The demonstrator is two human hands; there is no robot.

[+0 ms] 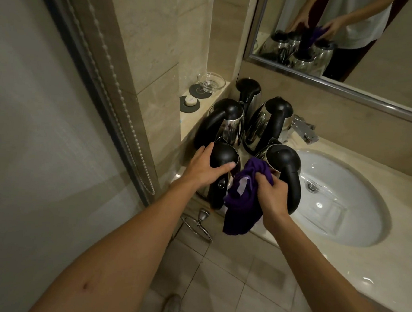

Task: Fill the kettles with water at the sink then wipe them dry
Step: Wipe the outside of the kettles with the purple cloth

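Several steel kettles with black lids and handles stand on the beige counter left of the white sink (355,227). My left hand (205,166) grips the black lid of the front-left kettle (219,180). My right hand (271,196) is closed on a purple cloth (242,204), pressed between that kettle and the front-right kettle (286,168). The cloth hangs down over the counter edge. Behind stand two more kettles, one (224,123) on the left and one (271,121) on the right, and a third (248,91) sits in the corner.
A chrome tap (304,129) sits behind the basin. A ledge at left holds a glass dish (210,82) and a small soap (191,101). A towel ring (199,221) hangs under the counter. A mirror (351,44) is above, a glass shower screen (45,122) left.
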